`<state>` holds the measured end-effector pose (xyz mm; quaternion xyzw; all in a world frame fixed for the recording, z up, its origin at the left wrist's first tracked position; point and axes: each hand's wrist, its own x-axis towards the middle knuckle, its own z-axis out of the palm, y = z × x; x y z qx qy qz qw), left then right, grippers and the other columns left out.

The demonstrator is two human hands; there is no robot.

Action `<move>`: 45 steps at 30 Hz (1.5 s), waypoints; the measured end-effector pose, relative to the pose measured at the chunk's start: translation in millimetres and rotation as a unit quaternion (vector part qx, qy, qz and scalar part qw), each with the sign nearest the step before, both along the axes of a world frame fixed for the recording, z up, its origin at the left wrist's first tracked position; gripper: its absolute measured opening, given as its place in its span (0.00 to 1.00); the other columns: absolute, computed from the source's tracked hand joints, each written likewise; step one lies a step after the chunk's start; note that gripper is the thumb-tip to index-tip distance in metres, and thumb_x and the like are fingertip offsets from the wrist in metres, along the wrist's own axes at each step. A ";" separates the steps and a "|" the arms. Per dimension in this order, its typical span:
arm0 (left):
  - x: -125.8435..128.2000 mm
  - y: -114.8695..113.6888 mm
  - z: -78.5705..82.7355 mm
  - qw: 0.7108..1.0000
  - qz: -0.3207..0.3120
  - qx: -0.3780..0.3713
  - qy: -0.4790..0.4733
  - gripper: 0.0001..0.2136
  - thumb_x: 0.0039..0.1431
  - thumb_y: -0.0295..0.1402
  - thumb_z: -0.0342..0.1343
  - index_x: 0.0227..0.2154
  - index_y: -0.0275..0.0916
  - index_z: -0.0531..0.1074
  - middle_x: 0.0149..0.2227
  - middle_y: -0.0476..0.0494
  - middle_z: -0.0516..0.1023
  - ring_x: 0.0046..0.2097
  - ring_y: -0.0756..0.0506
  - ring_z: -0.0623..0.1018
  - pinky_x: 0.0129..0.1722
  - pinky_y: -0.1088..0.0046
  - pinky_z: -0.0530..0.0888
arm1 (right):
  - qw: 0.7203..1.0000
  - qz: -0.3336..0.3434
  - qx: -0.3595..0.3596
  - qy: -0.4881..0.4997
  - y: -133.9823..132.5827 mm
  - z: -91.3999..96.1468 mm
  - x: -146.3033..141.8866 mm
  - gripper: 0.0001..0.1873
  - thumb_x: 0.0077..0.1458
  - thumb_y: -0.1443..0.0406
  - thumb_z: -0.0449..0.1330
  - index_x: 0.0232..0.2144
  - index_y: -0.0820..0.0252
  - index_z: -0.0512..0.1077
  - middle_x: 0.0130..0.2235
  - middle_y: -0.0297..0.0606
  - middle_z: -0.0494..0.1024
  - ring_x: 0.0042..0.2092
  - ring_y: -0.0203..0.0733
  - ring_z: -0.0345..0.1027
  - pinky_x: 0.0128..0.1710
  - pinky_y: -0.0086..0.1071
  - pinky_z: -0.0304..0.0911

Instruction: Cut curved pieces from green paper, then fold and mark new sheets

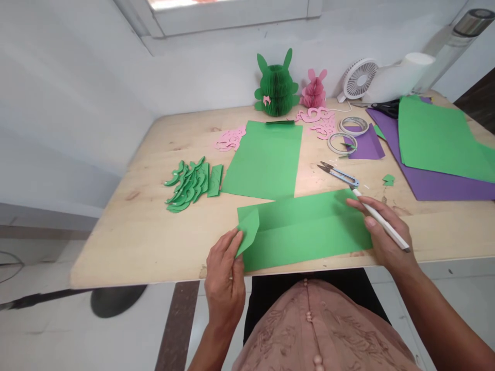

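Note:
In my left hand (226, 265) a small green paper cutout (249, 231) is pinched upright over the left end of a long green paper strip (305, 237). The strip lies along the table's front edge and has a crease running lengthwise. My right hand (389, 232) grips a white pen (381, 219), its dark tip pointing up and left near the strip's upper right corner. Just beyond the pen tip lie blue-handled thread snips (339, 174). Behind the strip rests a larger green sheet (265, 159).
Green cutouts (187, 185) are heaped at left, pink scraps (231, 138) behind. A green honeycomb paper rabbit (276, 87), a pink one (314, 91) and a white fan (359, 80) stand along the wall. Tape rolls (342, 144), purple paper (444, 185) and black-handled scissors (388, 108) lie right.

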<state>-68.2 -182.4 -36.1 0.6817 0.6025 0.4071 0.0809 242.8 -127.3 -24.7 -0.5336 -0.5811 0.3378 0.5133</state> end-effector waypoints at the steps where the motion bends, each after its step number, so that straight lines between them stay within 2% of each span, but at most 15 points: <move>1: 0.7 -1.8 -0.2 1.000 0.002 0.005 0.003 0.22 0.62 0.23 0.45 0.58 0.45 0.62 0.55 0.40 0.69 0.57 0.43 0.68 0.57 0.58 0.65 | 1.000 0.002 -0.005 0.011 -3.0 -1.0 -5.8 0.20 0.57 0.59 0.58 0.52 0.53 0.68 0.49 0.41 0.77 0.55 0.52 0.66 0.58 0.52 0.52; 5: 6.7 -6.6 -7.1 0.999 -0.022 0.015 0.038 0.24 0.61 0.22 0.44 0.59 0.46 0.60 0.56 0.40 0.68 0.58 0.43 0.67 0.58 0.56 0.65 | 1.000 0.019 -0.021 0.004 -15.0 -1.2 -29.7 0.20 0.58 0.60 0.58 0.53 0.53 0.68 0.49 0.41 0.77 0.56 0.49 0.64 0.58 0.48 0.52; 9: 11.2 -6.0 -17.4 0.997 -0.046 -0.015 0.057 0.25 0.61 0.22 0.44 0.60 0.48 0.58 0.58 0.41 0.66 0.59 0.42 0.65 0.58 0.54 0.65 | 0.999 0.034 -0.021 -0.004 -21.0 2.4 -46.9 0.19 0.59 0.62 0.57 0.53 0.52 0.67 0.50 0.39 0.76 0.57 0.47 0.63 0.58 0.44 0.54; 16: -0.4 12.2 -18.5 0.997 -0.048 -0.049 0.046 0.22 0.63 0.25 0.44 0.58 0.49 0.61 0.59 0.42 0.65 0.60 0.42 0.66 0.58 0.53 0.65 | 1.000 0.021 -0.011 0.004 -11.2 6.0 -66.0 0.17 0.59 0.62 0.56 0.51 0.53 0.68 0.48 0.39 0.77 0.55 0.46 0.66 0.55 0.43 0.58; 20: -2.8 15.1 -17.1 0.996 -0.045 -0.013 0.075 0.23 0.62 0.23 0.44 0.58 0.47 0.61 0.58 0.40 0.66 0.60 0.42 0.65 0.59 0.53 0.64 | 1.000 -0.020 -0.001 -0.018 -10.0 9.2 -70.9 0.17 0.59 0.62 0.56 0.51 0.53 0.68 0.48 0.39 0.77 0.55 0.46 0.66 0.55 0.43 0.59; 24: 5.3 7.4 -19.6 0.988 -0.057 0.032 0.139 0.23 0.60 0.20 0.44 0.57 0.44 0.63 0.56 0.38 0.68 0.61 0.41 0.65 0.59 0.53 0.62 | 0.995 -0.047 0.017 -0.091 -19.5 11.1 -72.5 0.18 0.59 0.64 0.55 0.52 0.51 0.67 0.50 0.38 0.76 0.56 0.47 0.65 0.55 0.42 0.60; 27: 12.1 4.7 -20.5 0.985 -0.053 0.037 0.159 0.23 0.59 0.20 0.45 0.55 0.45 0.65 0.56 0.38 0.70 0.59 0.40 0.67 0.57 0.54 0.65 | 0.984 0.025 0.044 -0.173 -25.7 9.3 -79.0 0.19 0.60 0.65 0.52 0.54 0.51 0.65 0.51 0.39 0.75 0.55 0.47 0.66 0.51 0.40 0.65; 29: 15.0 5.8 -19.9 0.984 -0.051 0.034 0.167 0.22 0.59 0.20 0.46 0.54 0.44 0.67 0.55 0.37 0.70 0.58 0.39 0.68 0.56 0.54 0.66 | 0.967 0.091 0.096 -0.219 -26.0 6.8 -87.1 0.20 0.60 0.67 0.50 0.55 0.53 0.64 0.50 0.41 0.75 0.53 0.48 0.68 0.48 0.41 0.67; 32: 17.1 8.6 -18.1 0.981 -0.061 0.024 0.184 0.20 0.60 0.22 0.47 0.54 0.43 0.67 0.55 0.36 0.70 0.57 0.39 0.68 0.55 0.53 0.66 | 0.931 0.163 0.195 -0.261 -21.5 4.1 -100.9 0.22 0.59 0.72 0.51 0.56 0.55 0.63 0.48 0.44 0.77 0.51 0.48 0.70 0.50 0.46 0.64; 34: 17.7 9.8 -17.0 0.978 -0.069 0.019 0.197 0.20 0.60 0.22 0.46 0.54 0.42 0.67 0.54 0.36 0.70 0.57 0.39 0.68 0.55 0.53 0.66 | 0.909 0.199 0.222 -0.293 -17.8 3.9 -108.4 0.22 0.57 0.74 0.52 0.54 0.57 0.63 0.48 0.44 0.77 0.51 0.47 0.69 0.53 0.49 0.61; 38: 18.6 10.2 -14.6 0.979 -0.071 0.002 0.189 0.18 0.60 0.24 0.47 0.53 0.42 0.67 0.55 0.37 0.70 0.57 0.39 0.68 0.56 0.53 0.65 | 0.883 0.224 0.218 -0.351 -13.2 2.7 -115.5 0.17 0.58 0.73 0.54 0.50 0.59 0.67 0.47 0.45 0.77 0.51 0.48 0.69 0.53 0.50 0.59; 45: 14.1 5.1 -12.2 0.984 -0.091 0.009 0.153 0.15 0.58 0.29 0.53 0.49 0.37 0.68 0.54 0.35 0.71 0.60 0.37 0.65 0.57 0.50 0.64 | 0.877 0.244 0.220 -0.350 -11.3 -4.6 -115.6 0.16 0.59 0.73 0.51 0.48 0.63 0.69 0.46 0.48 0.77 0.48 0.49 0.69 0.47 0.47 0.63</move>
